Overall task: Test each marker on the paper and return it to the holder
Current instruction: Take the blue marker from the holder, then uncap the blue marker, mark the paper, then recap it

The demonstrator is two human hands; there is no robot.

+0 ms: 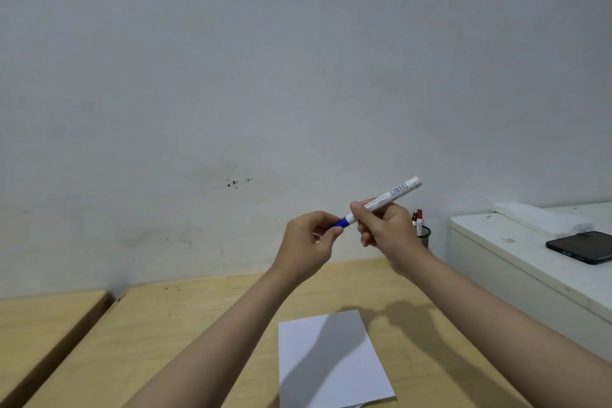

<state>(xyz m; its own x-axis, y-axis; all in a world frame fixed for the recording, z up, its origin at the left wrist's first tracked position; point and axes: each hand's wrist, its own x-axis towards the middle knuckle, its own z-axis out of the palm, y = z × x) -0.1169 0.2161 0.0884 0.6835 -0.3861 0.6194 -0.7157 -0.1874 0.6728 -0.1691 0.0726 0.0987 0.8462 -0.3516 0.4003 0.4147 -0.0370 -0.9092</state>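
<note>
We are looking past the blank paper [334, 361], lying flat on the wooden table [185, 334] just below our raised forearms, with open room on every side of it. Above it we are holding the marker [381, 204] in the air, our right hand [384, 228] wrapped round its white barrel and our left hand [311, 242] pinching the blue cap, the long axis slanting up to the right. Beyond the right hand the mesh holder [424, 235] is standing by the wall, nearer that hand, so it probably makes the return.
</note>
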